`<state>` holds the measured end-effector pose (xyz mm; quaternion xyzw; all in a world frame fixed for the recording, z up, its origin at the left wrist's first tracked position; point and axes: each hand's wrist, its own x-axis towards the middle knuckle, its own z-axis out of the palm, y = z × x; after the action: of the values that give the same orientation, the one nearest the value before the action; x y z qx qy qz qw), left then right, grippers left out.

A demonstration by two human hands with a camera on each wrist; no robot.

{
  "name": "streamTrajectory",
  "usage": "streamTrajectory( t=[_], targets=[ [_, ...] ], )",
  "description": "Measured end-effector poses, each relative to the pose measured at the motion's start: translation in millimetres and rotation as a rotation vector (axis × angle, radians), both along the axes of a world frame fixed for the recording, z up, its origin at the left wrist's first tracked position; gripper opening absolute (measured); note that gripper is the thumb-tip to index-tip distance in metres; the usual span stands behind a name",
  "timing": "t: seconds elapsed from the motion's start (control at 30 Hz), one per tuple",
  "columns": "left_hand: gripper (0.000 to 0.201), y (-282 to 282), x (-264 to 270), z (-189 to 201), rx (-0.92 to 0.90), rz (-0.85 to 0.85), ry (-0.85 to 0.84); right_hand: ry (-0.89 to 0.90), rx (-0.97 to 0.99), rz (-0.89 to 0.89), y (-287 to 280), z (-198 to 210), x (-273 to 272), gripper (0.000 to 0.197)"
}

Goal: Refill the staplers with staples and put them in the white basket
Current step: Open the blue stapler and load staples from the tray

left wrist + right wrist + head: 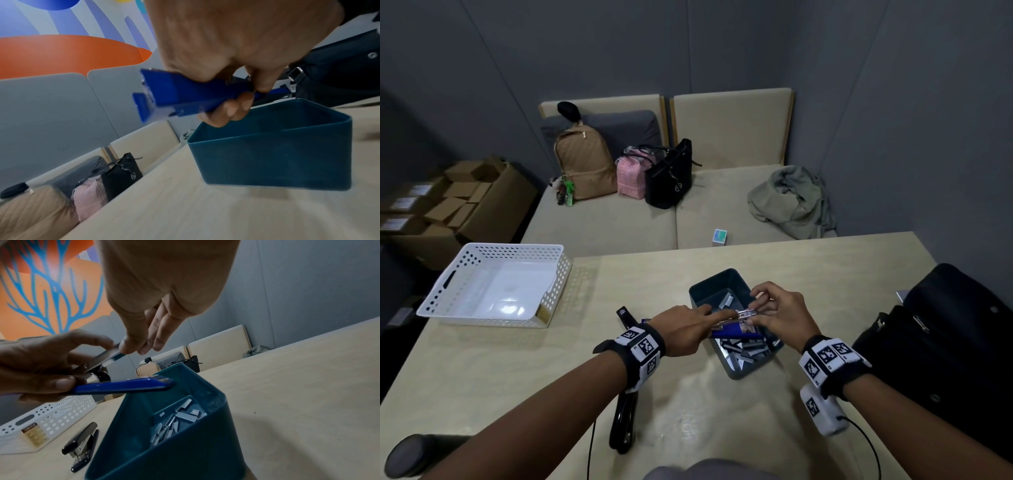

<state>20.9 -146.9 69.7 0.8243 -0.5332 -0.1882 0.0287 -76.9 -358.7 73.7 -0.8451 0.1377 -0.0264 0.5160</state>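
So the blue stapler (pixel 736 331) is up in the air right over the teal bin (pixel 722 279) of loose staple strips (pixel 750 353), swung open with its metal staple channel (pixel 744 312) exposed. Left hand (pixel 681 330) has its fingers and thumb wrapped around the stapler's blue body near the hinge end, with the index finger stretched along the top. Right hand (pixel 777 317) is pinching at the front tip of the channel with thumb and fingertips; I honestly can't tell if there's a strip of staples between them or just the rail itself. The bin sits around the middle of the table (pixel 825 260), a bit toward the right side. A black stapler (pixel 81 445) lies on the table just left of the bin, and it looks like another one (pixel 621 425) is near the front edge under the left forearm, though it's mostly hidden. The white basket (pixel 493 260) at the table's far left corner has no staplers in it, so my read is we're on stapler number one: loading not finished, nothing delivered, and the black ones untouched.
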Motion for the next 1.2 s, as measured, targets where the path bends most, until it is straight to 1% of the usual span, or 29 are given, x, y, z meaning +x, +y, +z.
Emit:
streamTrajectory(
  t=[0.03,0.1,0.17,0.2,0.27,0.3,0.33,0.4,0.43,0.47,0.53,0.6,0.63,0.73,0.87,0.97,1.07,1.2],
  targets=[
    [0.058,1,0,1,-0.037,0.064,0.042,0.005,0.016,-0.008,0,0,1,0.048],
    [0.061,5,0,0,-0.089,0.259,0.124,0.013,0.034,-0.004,2,2,3,0.048],
    [0.059,6,1,-1,-0.027,0.412,0.182,0.017,0.038,0.019,7,5,5,0.047],
    [0.062,6,2,-2,0.031,0.475,0.258,0.015,0.038,0.039,11,5,6,0.046],
    [0.079,5,1,-1,0.101,0.599,0.446,0.010,0.029,0.086,21,5,8,0.044],
    [0.084,6,1,-3,0.111,0.640,0.489,0.007,0.020,0.099,26,4,9,0.042],
    [0.088,8,0,-3,0.112,0.666,0.497,0.005,0.011,0.109,30,4,10,0.041],
    [0.096,15,0,-7,0.105,0.688,0.491,0.002,0.000,0.134,38,2,14,0.040],
    [0.095,19,-1,-9,0.096,0.688,0.483,0.001,-0.007,0.151,41,2,15,0.042],
    [0.088,22,-2,-11,0.086,0.685,0.456,0.001,-0.018,0.167,45,0,15,0.044],
    [0.072,29,-4,-13,0.053,0.683,0.336,-0.001,-0.039,0.189,50,-4,14,0.044],
    [0.066,34,-6,-15,-0.008,0.711,0.230,-0.004,-0.098,0.223,54,-9,10,0.039],
    [0.064,37,-7,-17,-0.035,0.726,0.213,-0.002,-0.119,0.240,56,-11,8,0.037],
    [0.060,44,-10,-17,-0.059,0.727,0.242,0.014,-0.099,0.258,60,-17,3,0.038],
    [0.056,49,-14,-14,-0.037,0.722,0.371,0.045,-0.122,0.251,63,-24,-2,0.040],
    [0.044,49,-16,-18,-0.041,0.716,0.393,0.045,-0.128,0.222,62,-29,-2,0.038],
    [0.038,48,-17,-21,-0.041,0.701,0.413,0.058,-0.073,0.219,59,-32,-3,0.036],
    [0.032,48,-12,-23,-0.030,0.669,0.430,0.131,0.009,0.283,47,-25,0,0.036]
  ],
)
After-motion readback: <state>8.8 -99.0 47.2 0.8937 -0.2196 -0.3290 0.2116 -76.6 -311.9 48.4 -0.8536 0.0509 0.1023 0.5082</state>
